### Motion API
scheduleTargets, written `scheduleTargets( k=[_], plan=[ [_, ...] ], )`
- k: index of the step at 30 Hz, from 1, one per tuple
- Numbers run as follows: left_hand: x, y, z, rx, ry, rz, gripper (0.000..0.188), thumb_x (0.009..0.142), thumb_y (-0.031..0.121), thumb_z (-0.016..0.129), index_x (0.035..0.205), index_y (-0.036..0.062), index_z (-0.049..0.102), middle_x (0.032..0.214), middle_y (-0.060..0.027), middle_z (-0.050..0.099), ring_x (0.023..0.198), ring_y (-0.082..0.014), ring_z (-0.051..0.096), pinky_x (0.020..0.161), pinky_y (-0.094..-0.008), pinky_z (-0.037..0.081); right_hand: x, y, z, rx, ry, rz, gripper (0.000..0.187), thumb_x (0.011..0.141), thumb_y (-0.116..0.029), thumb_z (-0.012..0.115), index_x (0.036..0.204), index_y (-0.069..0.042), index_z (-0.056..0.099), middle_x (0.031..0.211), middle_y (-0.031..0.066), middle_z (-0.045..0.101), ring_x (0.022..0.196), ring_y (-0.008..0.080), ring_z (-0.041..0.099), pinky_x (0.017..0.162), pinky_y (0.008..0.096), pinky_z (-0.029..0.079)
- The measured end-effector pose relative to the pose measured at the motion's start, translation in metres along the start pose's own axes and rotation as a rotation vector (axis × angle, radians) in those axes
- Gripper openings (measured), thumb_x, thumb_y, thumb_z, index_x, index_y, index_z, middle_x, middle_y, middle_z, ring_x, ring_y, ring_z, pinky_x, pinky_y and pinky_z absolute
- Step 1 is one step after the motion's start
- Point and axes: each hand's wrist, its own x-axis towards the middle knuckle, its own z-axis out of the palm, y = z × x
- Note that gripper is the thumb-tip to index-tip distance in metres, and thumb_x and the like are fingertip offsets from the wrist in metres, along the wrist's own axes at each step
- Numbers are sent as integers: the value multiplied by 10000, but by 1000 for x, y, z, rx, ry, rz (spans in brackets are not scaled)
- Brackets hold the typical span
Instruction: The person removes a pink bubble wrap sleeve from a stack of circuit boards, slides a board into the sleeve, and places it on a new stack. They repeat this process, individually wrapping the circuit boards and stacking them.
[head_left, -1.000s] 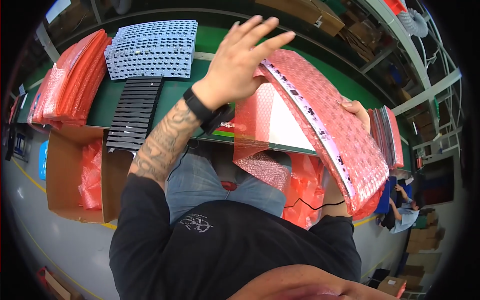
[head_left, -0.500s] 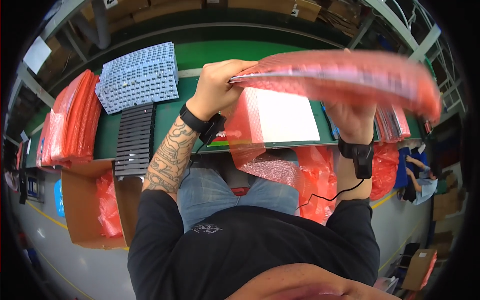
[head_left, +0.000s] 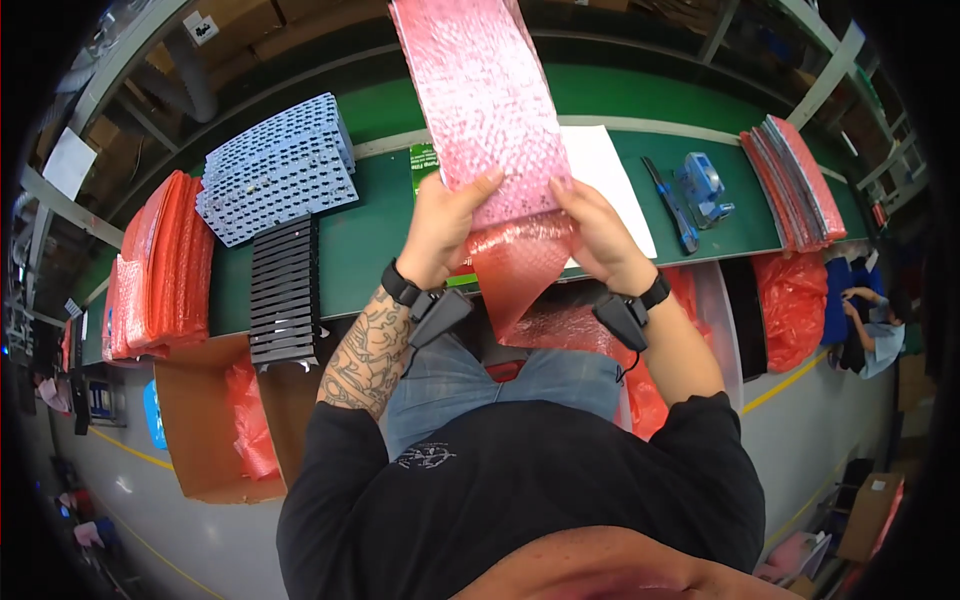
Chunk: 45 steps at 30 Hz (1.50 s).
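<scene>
Both hands grip a long, flat pack in red bubble wrap (head_left: pixel 490 110), held up over the table with its far end rising toward the top edge. My left hand (head_left: pixel 446 222) is closed on its near left corner, thumb on top. On the near right corner, my right hand (head_left: pixel 603 235) is closed the same way. A loose flap of the wrap (head_left: pixel 528 285) hangs from the near end toward my lap. What lies inside the wrap is hidden. Behind the pack, a white sheet (head_left: pixel 612 185) lies on the green table (head_left: pixel 590 285), partly covered.
At the left stand wrapped red packs (head_left: pixel 165 270), a stack of light-blue dotted panels (head_left: pixel 280 165) and a black slatted rack (head_left: pixel 283 290). To the right lie a blue-handled tool (head_left: pixel 672 205), a blue tape dispenser (head_left: pixel 703 185) and more wrapped packs (head_left: pixel 795 185). A cardboard box (head_left: pixel 210 430) stands below.
The pack has swung from lying crosswise to pointing away from me. My right hand has moved left and nearer, and my left hand has come lower; both now hold the near end.
</scene>
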Motion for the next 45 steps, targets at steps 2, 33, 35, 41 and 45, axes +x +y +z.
scheduleTargets(
  k=[2, 33, 35, 41, 45],
  plan=[
    [-12, -20, 1, -57, 68, -145, 327, 956, 60, 653, 1253, -57, 580, 1209, -136, 667, 1061, -220, 663, 933, -377, 551, -17, 12, 4, 188, -30, 78, 400, 1007, -191, 612, 1332, 26, 522, 1257, 113, 642, 1119, 187, 641, 972, 368, 522],
    [-88, -120, -17, -81, 114, -426, 467, 861, -88, 689, 1295, -26, 529, 1232, -105, 654, 1125, -197, 643, 987, -345, 516, -87, 89, -36, 212, 301, 376, 281, 964, -86, 654, 1196, 66, 611, 1127, 134, 697, 981, 190, 692, 864, 336, 558],
    [-91, -124, -19, -128, 137, -425, 437, 867, -85, 683, 1278, -29, 548, 1215, -103, 664, 1110, -194, 650, 980, -345, 521, -87, 91, -37, 178, 298, 385, 280, 966, -89, 651, 1198, 62, 608, 1125, 135, 697, 980, 190, 692, 859, 339, 559],
    [-99, -145, -26, -127, 148, -411, 341, 890, -78, 657, 1226, -58, 607, 1201, -101, 681, 1102, -174, 648, 971, -332, 521, -96, 85, -54, -549, 226, 503, 320, 945, -133, 693, 1196, 55, 629, 1096, 135, 700, 877, 146, 683, 759, 315, 558],
    [-100, -145, -25, -83, 125, -394, 347, 881, -84, 660, 1225, -56, 617, 1198, -100, 682, 1105, -166, 641, 973, -321, 512, -80, 1, -34, -1532, 186, -35, 318, 860, -128, 755, 1106, 56, 670, 906, 125, 691, 735, 158, 653, 617, 278, 505]
  ],
)
